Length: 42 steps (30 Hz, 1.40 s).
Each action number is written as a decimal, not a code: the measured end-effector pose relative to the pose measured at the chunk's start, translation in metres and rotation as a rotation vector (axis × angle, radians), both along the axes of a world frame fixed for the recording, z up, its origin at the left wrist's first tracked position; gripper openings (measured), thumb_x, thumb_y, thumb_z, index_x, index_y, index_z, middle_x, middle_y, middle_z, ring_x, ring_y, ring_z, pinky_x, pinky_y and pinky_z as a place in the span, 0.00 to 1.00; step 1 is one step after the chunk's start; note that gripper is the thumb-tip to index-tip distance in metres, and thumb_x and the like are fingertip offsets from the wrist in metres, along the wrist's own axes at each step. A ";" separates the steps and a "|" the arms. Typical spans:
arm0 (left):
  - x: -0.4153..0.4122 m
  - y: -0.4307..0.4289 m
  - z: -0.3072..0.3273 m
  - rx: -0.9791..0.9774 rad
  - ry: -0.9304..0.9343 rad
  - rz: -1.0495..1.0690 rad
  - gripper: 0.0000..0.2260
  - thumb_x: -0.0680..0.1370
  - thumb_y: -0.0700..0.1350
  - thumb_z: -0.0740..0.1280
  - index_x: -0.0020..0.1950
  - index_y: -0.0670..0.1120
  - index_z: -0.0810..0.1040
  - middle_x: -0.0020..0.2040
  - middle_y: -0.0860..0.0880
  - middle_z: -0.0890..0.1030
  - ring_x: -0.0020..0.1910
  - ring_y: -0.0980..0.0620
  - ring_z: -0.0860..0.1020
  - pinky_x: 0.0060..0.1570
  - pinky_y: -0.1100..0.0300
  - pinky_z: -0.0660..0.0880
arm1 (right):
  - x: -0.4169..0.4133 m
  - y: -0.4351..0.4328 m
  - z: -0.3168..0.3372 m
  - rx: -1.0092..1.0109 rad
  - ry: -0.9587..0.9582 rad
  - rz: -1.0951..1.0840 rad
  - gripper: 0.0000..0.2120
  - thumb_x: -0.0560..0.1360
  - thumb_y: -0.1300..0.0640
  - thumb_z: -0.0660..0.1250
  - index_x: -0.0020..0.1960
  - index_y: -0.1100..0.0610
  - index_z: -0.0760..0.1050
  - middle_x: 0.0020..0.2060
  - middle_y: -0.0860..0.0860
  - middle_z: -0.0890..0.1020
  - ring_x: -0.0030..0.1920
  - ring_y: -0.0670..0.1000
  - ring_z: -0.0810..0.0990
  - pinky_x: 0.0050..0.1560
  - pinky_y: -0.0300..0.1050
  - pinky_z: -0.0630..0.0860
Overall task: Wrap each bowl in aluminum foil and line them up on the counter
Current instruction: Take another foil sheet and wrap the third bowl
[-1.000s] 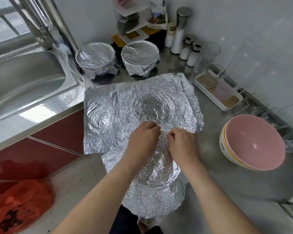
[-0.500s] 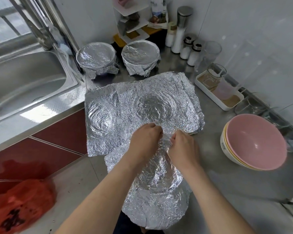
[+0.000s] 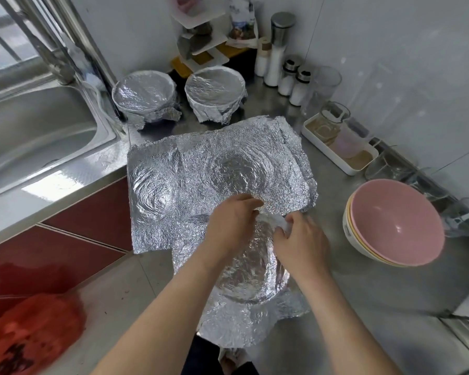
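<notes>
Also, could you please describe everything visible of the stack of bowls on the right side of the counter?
The stack of nested round bowls sits unwrapped on the grey steel counter, right of the crumpled aluminium foil sheet being worked. The top bowl is pink, smooth, glossy and empty; below it only rims show, one yellow, then a cream-white outer bowl. Its mouth seems tipped toward the camera. Close behind it stands clear glassware; contact is unclear.

Under your left hand [image 3: 232, 226] and right hand [image 3: 301, 244] sits a foil-draped bowl [image 3: 244, 277]. Beyond them lie flat foil sheets [image 3: 201, 169], a wrapped bowl [image 3: 144, 96] and a second wrapped bowl [image 3: 214, 90]. Pink bowls [image 3: 395, 226] are stacked to the right.
</notes>
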<state>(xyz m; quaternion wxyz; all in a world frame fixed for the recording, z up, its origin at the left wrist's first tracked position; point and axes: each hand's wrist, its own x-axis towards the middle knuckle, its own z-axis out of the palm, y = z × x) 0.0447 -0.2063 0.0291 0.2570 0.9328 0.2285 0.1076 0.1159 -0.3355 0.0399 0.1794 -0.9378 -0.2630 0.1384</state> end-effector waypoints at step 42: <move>0.002 0.003 -0.021 0.133 -0.108 -0.123 0.05 0.75 0.45 0.72 0.50 0.49 0.86 0.44 0.50 0.84 0.43 0.47 0.79 0.34 0.55 0.78 | -0.003 0.016 -0.010 0.048 -0.011 -0.002 0.05 0.79 0.59 0.61 0.50 0.56 0.76 0.48 0.51 0.79 0.50 0.55 0.76 0.43 0.47 0.64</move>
